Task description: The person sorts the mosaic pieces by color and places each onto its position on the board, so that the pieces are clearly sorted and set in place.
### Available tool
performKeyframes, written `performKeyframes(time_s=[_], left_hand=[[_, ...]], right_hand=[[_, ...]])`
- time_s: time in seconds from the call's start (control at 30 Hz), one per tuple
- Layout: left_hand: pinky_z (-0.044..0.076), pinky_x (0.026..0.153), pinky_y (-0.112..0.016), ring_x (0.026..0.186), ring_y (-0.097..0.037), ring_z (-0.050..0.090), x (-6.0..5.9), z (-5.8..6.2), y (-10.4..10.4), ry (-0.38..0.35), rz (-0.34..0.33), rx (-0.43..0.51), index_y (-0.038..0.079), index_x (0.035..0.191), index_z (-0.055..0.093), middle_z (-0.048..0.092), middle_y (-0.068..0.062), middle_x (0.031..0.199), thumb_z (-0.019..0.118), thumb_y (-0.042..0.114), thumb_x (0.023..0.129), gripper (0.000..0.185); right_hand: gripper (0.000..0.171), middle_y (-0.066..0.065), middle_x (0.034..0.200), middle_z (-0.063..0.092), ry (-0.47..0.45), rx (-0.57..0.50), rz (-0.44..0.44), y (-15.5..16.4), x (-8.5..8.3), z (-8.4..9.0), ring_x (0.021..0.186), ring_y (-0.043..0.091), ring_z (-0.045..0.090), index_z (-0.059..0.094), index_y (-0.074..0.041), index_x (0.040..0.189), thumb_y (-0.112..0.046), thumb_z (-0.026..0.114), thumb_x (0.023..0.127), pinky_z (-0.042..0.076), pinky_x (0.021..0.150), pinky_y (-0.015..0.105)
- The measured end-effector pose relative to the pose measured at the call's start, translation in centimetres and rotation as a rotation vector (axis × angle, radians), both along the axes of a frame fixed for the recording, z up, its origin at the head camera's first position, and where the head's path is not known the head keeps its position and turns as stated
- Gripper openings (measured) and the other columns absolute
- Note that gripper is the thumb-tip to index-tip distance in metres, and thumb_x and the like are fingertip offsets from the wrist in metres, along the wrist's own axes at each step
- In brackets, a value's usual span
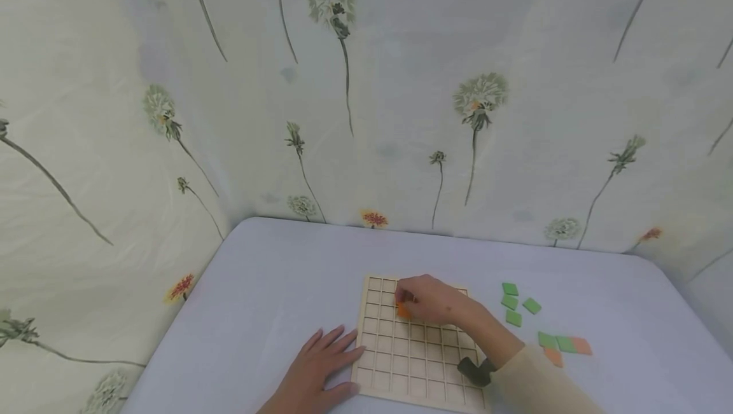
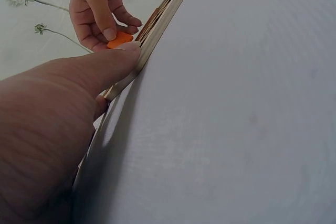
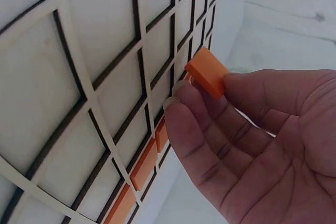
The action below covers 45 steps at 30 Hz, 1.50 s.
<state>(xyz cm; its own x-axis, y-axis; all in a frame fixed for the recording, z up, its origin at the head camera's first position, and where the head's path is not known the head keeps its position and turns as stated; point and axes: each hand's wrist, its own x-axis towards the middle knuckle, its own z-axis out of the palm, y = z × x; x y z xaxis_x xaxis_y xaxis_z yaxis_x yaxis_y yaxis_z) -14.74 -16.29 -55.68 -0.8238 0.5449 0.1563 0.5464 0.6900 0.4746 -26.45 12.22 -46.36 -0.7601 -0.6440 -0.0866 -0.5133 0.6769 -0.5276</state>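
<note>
My right hand (image 1: 426,299) pinches an orange square tile (image 3: 207,72) between thumb and fingers, above the far part of a pale wooden grid board (image 1: 395,363). In the right wrist view, orange tiles (image 3: 144,165) sit in a line of cells beneath the fingers. My left hand (image 1: 321,363) lies with fingers spread at the board's left side, fingertips right at its edge. The left wrist view shows that thumb (image 2: 105,66) along the board's rim (image 2: 163,24), with the held tile beyond it.
Several loose green tiles (image 1: 513,318) lie right of the board. Nearer the front right are more green tiles (image 1: 548,340) and orange tiles (image 1: 553,357). The white tabletop (image 1: 275,274) meets dandelion-patterned cloth (image 1: 389,115) behind and at the left. A dark device (image 1: 476,372) is on the right wrist.
</note>
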Motion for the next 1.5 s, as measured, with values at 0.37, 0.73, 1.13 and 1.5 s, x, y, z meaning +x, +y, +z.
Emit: performKeyframes(time_s=[0.37, 0.73, 1.13, 1.5], left_hand=[[0.020, 0.125, -0.061, 0.155, -0.025, 0.031, 0.04, 0.32, 0.14, -0.076, 0.023, 0.022, 0.025, 0.152, 0.057, 0.042, 0.005, 0.164, 0.059, 0.056, 0.102, 0.059], [0.018, 0.126, -0.059, 0.156, -0.023, 0.029, 0.07, 0.16, 0.06, -0.080, 0.029, 0.028, 0.027, 0.152, 0.057, 0.041, 0.007, 0.164, 0.058, 0.058, 0.102, 0.060], [0.021, 0.124, -0.062, 0.154, -0.026, 0.032, -0.09, -0.05, 0.09, -0.064, 0.022, 0.013, 0.025, 0.151, 0.058, 0.044, 0.004, 0.163, 0.058, 0.058, 0.101, 0.060], [0.025, 0.122, -0.063, 0.153, -0.027, 0.034, -0.11, 0.04, 0.06, -0.024, 0.012, -0.011, 0.024, 0.150, 0.059, 0.046, 0.003, 0.162, 0.057, 0.059, 0.102, 0.060]], right_hand=[[0.013, -0.004, 0.096, 0.069, 0.014, 0.039, 0.007, -0.30, 0.01, -0.46, 0.091, 0.017, 0.064, 0.069, -0.011, 0.102, 0.000, 0.063, 0.099, 0.058, 0.082, 0.043], [0.013, -0.007, 0.095, 0.068, 0.049, 0.071, 0.024, -0.38, -0.10, -0.85, 0.086, 0.013, 0.061, 0.070, -0.014, 0.100, -0.002, 0.064, 0.099, 0.057, 0.080, 0.042], [0.015, -0.005, 0.100, 0.071, 0.033, 0.065, 0.000, -0.41, 0.09, -0.99, 0.092, 0.016, 0.065, 0.072, -0.013, 0.104, -0.003, 0.062, 0.099, 0.058, 0.085, 0.044], [0.018, -0.006, 0.097, 0.069, 0.029, 0.060, -0.015, -0.37, -0.08, -0.95, 0.089, 0.015, 0.062, 0.074, -0.011, 0.106, -0.003, 0.060, 0.100, 0.058, 0.085, 0.043]])
